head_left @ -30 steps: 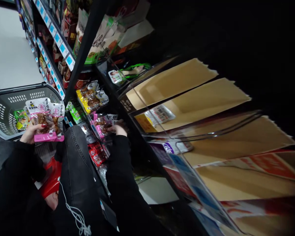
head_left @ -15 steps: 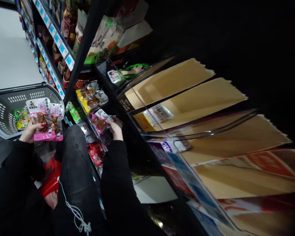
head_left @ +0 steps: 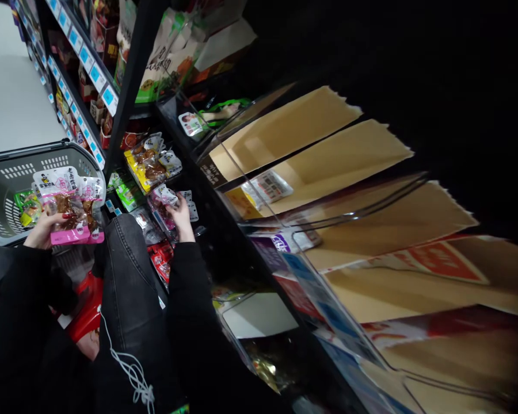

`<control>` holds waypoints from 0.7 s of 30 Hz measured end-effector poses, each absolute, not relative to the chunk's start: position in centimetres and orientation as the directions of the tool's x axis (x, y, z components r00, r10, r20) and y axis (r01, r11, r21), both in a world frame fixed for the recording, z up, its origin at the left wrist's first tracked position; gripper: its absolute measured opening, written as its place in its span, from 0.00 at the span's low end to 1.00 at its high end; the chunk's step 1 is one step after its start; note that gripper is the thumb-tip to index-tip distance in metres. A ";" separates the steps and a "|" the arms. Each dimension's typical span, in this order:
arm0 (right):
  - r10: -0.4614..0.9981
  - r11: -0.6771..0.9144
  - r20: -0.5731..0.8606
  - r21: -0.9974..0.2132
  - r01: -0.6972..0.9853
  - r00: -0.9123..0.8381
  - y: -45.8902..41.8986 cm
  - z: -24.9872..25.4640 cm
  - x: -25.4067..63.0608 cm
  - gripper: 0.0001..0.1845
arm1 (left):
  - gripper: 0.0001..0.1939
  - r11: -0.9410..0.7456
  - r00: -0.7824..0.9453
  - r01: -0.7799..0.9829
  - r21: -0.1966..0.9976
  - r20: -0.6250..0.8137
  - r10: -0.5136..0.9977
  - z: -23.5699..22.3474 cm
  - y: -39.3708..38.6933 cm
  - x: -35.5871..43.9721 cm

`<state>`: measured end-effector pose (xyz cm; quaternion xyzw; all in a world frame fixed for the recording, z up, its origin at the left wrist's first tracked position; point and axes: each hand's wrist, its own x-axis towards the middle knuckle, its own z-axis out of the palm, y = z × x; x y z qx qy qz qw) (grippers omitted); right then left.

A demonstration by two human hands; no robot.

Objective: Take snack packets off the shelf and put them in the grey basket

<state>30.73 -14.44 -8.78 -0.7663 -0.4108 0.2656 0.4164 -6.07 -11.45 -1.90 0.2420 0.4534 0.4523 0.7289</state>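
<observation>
My left hand [head_left: 44,229] is closed on two clear-and-pink snack packets [head_left: 69,204] with brown pieces of food inside, held upright over the near edge of a grey shopping basket [head_left: 0,234]. On the low shelf, my right hand [head_left: 182,217] has its fingers bent round a pink-and-white snack packet [head_left: 164,195]; its fingertips are partly hidden. Another white-topped packet shows just right of that hand. Beyond it lie yellow snack packets [head_left: 153,164], with green packets [head_left: 127,190] to their left. Red packets [head_left: 160,256] are on the nearer side.
Inside the basket lies a green-and-yellow packet [head_left: 28,207]. My knee [head_left: 127,253] stands between my arms, beside a red object [head_left: 86,305]. Open cardboard boxes [head_left: 328,155] line the shelf at right. A dark shelf post [head_left: 133,75] rises beyond the basket.
My right hand has shifted over the pink packets, and a white-topped packet now shows to its right. My left hand keeps its two packets. The whole view has shifted slightly.
</observation>
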 end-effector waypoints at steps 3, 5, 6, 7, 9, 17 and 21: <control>0.702 -0.422 -0.014 -0.813 0.401 0.712 -14.4 -9.5 29.8 0.24 | 0.25 0.475 0.183 -0.439 0.762 -0.442 0.878 -1.6 -11.3 -6.1; 0.673 -0.441 0.000 -0.803 0.401 0.740 -13.9 -9.9 29.0 0.23 | 0.26 0.491 0.200 -0.428 0.759 -0.450 0.870 -1.5 -11.2 -6.2; 0.673 -0.447 -0.005 -0.800 0.401 0.740 -13.6 -9.9 28.6 0.24 | 0.27 0.500 0.215 -0.420 0.757 -0.452 0.866 -1.4 -11.1 -6.2; 0.673 -0.459 -0.011 -0.790 0.406 0.739 -13.3 -9.8 28.3 0.24 | 0.27 0.508 0.229 -0.412 0.757 -0.453 0.861 -1.4 -11.0 -6.3; 0.656 -0.510 -0.005 -0.740 0.438 0.755 -12.9 -9.2 27.8 0.24 | 0.28 0.504 0.235 -0.414 0.758 -0.446 0.863 -1.5 -10.9 -6.4; 0.536 -0.287 0.535 -0.611 0.737 0.653 -16.4 -3.5 24.0 0.14 | 0.29 0.553 0.251 -0.492 0.672 -0.498 0.830 -3.1 -10.2 -8.1; 0.580 -0.127 0.556 -0.660 0.741 0.595 -16.9 0.4 18.5 0.14 | 0.28 0.557 0.366 -0.481 0.677 -0.422 0.829 -4.0 -10.4 -9.3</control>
